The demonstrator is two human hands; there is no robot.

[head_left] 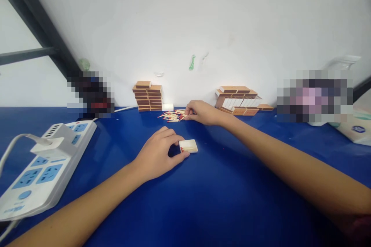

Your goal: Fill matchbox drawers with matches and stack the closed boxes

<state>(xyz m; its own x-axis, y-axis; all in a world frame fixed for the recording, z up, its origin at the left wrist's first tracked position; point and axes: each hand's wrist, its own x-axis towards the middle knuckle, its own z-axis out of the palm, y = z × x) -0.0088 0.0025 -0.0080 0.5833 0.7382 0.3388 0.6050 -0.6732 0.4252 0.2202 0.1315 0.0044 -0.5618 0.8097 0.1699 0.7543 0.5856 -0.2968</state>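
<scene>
My left hand [160, 152] grips a small white matchbox tray [189, 145] between thumb and fingers on the blue table. Some red-tipped matches lie inside along the tray's near side. Farther back, my right hand [201, 112] pinches a match at the right edge of a loose pile of matches [171, 116]. The pile has red heads pointing various ways, and my fingers hide part of it. Behind its left end sits a small white block-like thing [168, 107], its kind unclear.
A stack of brown matchboxes [148, 97] stands left of the pile against the wall. More matchboxes [237, 100], some showing white sides, are stacked to the right. A white power strip [55, 170] with a plugged-in cable lies at the left. A soft pack [355, 127] sits far right.
</scene>
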